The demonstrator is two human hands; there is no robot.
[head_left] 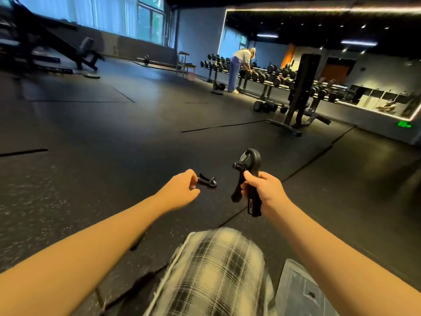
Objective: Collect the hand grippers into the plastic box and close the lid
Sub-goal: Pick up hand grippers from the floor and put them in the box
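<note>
— Any writing to read here?
— Nothing legible. A green lit sign [404, 124] glows at the far right, but its characters are too blurred to make out.

Blk hand gripper [253, 158], b/w plaid trousers [218, 270]

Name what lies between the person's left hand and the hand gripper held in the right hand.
In the head view, a second hand gripper on the floor, right beside the left hand.

Dim gym, window daylight upper left, blurred wide-angle edges.
</note>
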